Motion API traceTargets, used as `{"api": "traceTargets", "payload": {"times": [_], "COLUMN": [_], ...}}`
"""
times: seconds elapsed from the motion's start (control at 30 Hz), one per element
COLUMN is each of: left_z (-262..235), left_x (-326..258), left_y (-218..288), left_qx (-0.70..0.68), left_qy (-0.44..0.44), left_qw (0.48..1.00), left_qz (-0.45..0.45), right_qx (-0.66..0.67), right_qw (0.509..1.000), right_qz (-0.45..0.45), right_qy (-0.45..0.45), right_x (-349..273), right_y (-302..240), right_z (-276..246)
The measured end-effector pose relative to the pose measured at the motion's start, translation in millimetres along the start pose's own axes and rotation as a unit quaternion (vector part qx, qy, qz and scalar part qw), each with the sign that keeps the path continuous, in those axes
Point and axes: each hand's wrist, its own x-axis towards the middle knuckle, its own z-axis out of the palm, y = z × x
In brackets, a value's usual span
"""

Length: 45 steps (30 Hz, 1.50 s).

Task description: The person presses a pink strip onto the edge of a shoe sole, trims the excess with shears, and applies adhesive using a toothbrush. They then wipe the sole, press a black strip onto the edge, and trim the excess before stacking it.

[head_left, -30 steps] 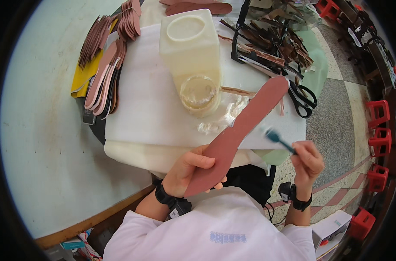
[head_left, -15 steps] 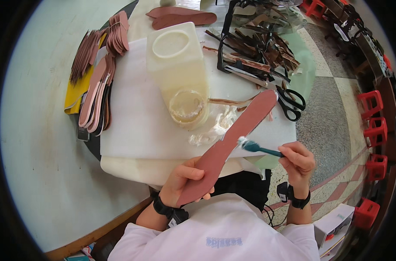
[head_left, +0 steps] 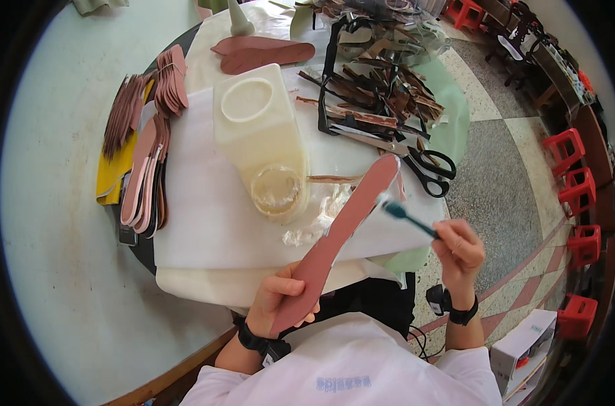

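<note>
My left hand (head_left: 285, 296) is closed around the near end of a long reddish-brown insole (head_left: 342, 234), which slants up and away to the right. White paste shows along its right edge. Between the fingers of my right hand (head_left: 461, 249) is a small brush (head_left: 410, 218) with a dark green handle and whitish bristles. The bristles are at the insole's right edge, toward its far end; whether they touch is unclear. Beyond the insole lies a cream plastic container (head_left: 265, 145), its round opening (head_left: 278, 189) crusted with white paste.
Black-handled scissors (head_left: 426, 164) and a heap of dark offcut strips (head_left: 382, 95) lie at the right. Stacked insoles (head_left: 145, 177) stand at the left, with two more insoles (head_left: 263, 55) at the back. Crumpled clear plastic (head_left: 306, 235) lies beside the container. Red stools (head_left: 581, 189) stand on the floor.
The brush has moved along the insole's right edge toward its far end. The insole has turned slightly more upright in view. My whole view has shifted, so the table things sit lower.
</note>
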Motion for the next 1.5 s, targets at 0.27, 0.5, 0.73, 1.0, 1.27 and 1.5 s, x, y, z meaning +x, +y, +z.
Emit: {"api": "traceTargets", "payload": {"times": [0.27,0.5,0.73,1.0,1.27,1.5], "left_z": [-0.8,7.0,13.0,22.0,43.7,37.7], "left_x": [-0.8,-3.5,-2.9,-14.2,-78.9,-89.8], "left_y": [-0.2,-1.7,0.5,7.5,27.7,14.9], "left_qx": [0.006,0.015,0.046,0.023,0.133,0.211], "left_qy": [-0.010,0.025,0.042,-0.003,0.105,0.226], "left_qw": [1.000,1.000,0.998,1.000,0.932,0.862], "left_qz": [-0.006,0.007,0.012,0.011,0.319,0.402], "right_qx": [-0.005,-0.040,-0.072,-0.031,-0.090,-0.169], "right_qw": [0.998,0.998,0.995,0.994,0.993,0.962], "right_qz": [-0.006,-0.032,-0.046,-0.094,-0.066,-0.165], "right_qy": [0.065,0.043,0.051,-0.037,-0.040,-0.135], "right_x": [6.0,-1.4,-10.8,-15.0,26.9,75.7], "right_y": [1.2,-2.1,-8.6,-13.9,-22.8,-15.5], "right_z": [-1.5,9.1,14.1,16.2,46.3,83.5]}}
